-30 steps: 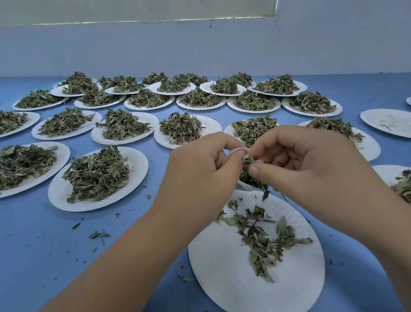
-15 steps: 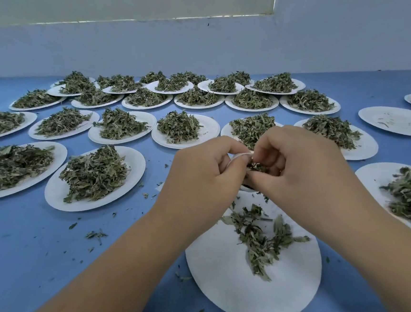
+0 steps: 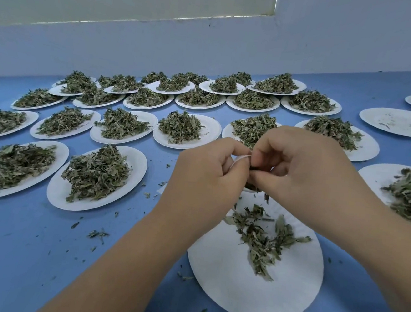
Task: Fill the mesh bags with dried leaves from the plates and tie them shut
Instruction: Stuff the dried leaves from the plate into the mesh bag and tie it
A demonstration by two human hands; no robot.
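Two hands meet over the near plate (image 3: 249,294): left hand (image 3: 205,170) fingers pinch the mesh bag (image 3: 240,159) open, while right hand (image 3: 304,174) fingers, raised a second ago, now push their pinch of leaves (image 3: 254,187) inside; filling continues

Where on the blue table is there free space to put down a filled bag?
The widest bare patch of table lies in front of the near-left heaped plates, left of the left forearm; only crumbs there. The rows of plates behind are crowded, rims nearly touching.
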